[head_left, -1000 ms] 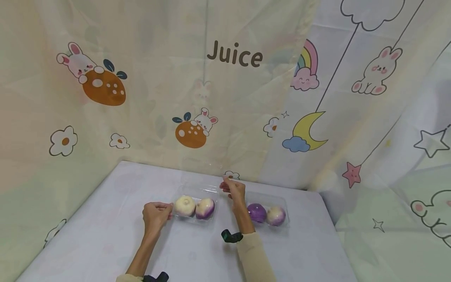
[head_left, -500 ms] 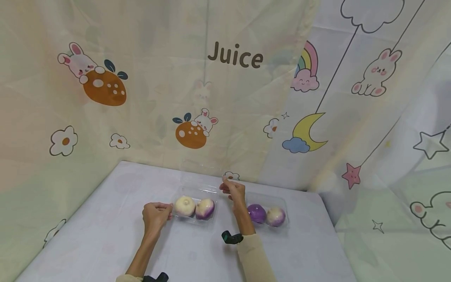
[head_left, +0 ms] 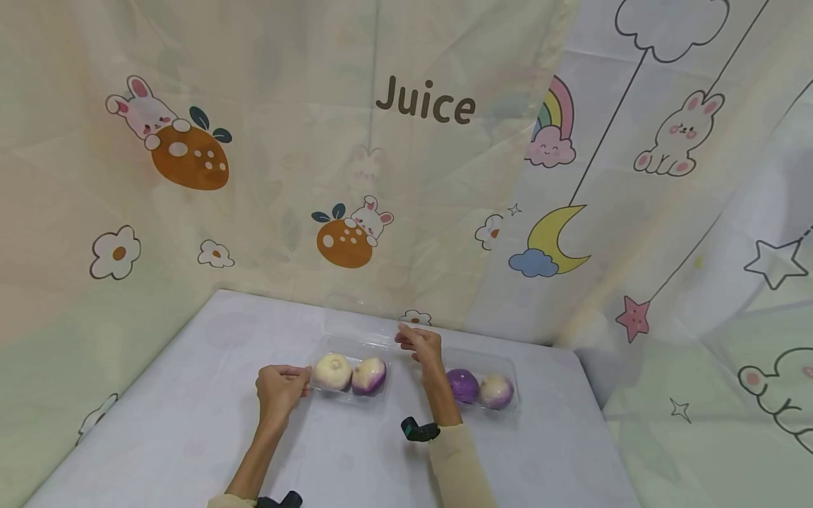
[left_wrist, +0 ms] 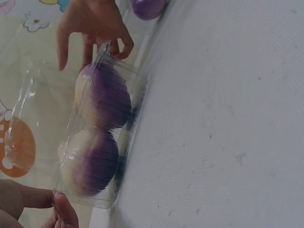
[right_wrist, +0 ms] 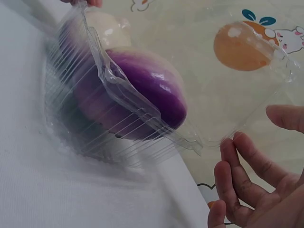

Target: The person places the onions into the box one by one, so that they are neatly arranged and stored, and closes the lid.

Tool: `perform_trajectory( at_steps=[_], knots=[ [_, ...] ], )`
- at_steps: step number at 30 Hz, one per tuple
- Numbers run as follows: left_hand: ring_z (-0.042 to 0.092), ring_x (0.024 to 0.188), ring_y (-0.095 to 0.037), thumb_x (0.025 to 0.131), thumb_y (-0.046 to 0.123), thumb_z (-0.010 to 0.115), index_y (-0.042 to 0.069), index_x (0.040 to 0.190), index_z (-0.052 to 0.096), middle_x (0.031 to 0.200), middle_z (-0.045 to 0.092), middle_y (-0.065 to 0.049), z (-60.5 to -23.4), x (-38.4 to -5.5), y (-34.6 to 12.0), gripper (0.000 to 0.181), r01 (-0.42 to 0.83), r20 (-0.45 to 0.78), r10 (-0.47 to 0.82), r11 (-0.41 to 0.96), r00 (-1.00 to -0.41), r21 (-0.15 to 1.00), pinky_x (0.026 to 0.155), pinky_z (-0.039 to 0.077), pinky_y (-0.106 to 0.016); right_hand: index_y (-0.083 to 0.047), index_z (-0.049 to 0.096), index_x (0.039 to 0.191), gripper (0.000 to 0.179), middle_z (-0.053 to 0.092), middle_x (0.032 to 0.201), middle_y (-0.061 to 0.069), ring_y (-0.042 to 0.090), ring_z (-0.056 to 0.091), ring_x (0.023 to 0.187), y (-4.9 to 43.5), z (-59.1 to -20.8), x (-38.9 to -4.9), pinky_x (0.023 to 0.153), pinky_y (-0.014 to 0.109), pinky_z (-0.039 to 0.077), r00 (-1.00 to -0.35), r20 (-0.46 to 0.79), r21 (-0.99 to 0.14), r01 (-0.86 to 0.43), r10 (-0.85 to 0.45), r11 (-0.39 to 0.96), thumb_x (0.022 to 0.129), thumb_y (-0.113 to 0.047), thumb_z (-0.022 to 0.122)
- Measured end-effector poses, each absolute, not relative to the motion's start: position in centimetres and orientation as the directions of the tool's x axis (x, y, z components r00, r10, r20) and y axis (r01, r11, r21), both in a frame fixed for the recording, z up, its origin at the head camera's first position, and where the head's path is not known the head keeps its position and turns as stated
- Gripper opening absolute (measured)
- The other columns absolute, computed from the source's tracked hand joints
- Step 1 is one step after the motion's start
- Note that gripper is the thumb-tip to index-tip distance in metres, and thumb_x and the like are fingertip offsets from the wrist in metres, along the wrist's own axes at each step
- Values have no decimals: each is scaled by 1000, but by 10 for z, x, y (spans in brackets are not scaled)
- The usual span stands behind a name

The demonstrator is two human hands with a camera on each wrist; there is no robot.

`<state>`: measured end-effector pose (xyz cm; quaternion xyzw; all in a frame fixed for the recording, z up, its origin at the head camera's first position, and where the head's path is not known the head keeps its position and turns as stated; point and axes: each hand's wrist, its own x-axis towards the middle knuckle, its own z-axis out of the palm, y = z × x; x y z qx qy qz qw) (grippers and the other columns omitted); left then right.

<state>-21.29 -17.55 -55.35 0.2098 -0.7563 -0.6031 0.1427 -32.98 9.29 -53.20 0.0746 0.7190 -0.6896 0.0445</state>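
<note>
In the head view, a clear plastic clamshell box (head_left: 363,343) stands on the white table. It holds two round white-and-purple vegetables, one mostly white (head_left: 333,371) and one more purple (head_left: 369,375); they resemble turnips or onions. Its transparent lid (left_wrist: 45,104) is raised, leaning back toward the curtain. My left hand (head_left: 282,388) pinches the box's left rim between thumb and finger. At the box's other end, my right hand (head_left: 422,346) has its fingers extended and thumb apart. In the right wrist view its fingertips (right_wrist: 228,147) lie at the lid's edge; whether they touch is unclear.
Right of my right forearm sits a second clear box (head_left: 485,360) with a purple vegetable (head_left: 463,386) and a white-purple one (head_left: 497,391). The printed curtain (head_left: 273,212) hangs just behind the table's (head_left: 209,423) far edge.
The raised lid has tipped slightly lower, backward. My right fingertips have shifted down a little. My left hand and the vegetables stay in place.
</note>
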Motion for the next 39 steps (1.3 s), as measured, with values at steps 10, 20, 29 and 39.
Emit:
perform_trajectory(
  at_steps=[10, 20, 29, 39],
  knots=[
    [77, 60, -24, 98, 5, 75, -17, 100, 76, 69, 77, -11, -554, -213, -175, 22, -144, -34, -483, 193, -875, 971, 55, 67, -29, -7, 85, 98, 35, 85, 90, -2, 20, 78, 96, 98, -532, -329, 97, 44, 52, -989, -145, -987, 144, -11, 65, 97, -42, 80],
    [77, 60, -23, 98, 6, 75, -17, 100, 76, 67, 77, -8, -554, -212, -175, 23, -139, -36, -480, 182, -876, 973, 57, 68, -29, -5, 84, 102, 31, 85, 95, 0, 25, 78, 100, 100, -532, -325, 102, 49, 55, -992, -118, -991, 116, -32, 61, 96, -36, 83],
    [76, 60, -20, 98, 7, 75, -17, 101, 76, 68, 77, -8, -554, -212, -175, 23, -145, -43, -482, 176, -875, 974, 57, 67, -27, -9, 85, 96, 23, 82, 89, -6, 16, 73, 92, 102, -531, -322, 96, 45, 58, -994, -99, -993, 96, -39, 69, 94, -32, 84],
    [76, 61, -21, 99, 7, 76, -16, 101, 76, 69, 77, -8, -555, -211, -176, 23, -149, -57, -480, 156, -875, 977, 56, 66, -23, -7, 85, 103, 24, 83, 93, -7, 11, 73, 89, 105, -535, -318, 89, 37, 58, -996, -22, -997, 16, -84, 73, 92, -29, 86]
  ],
)
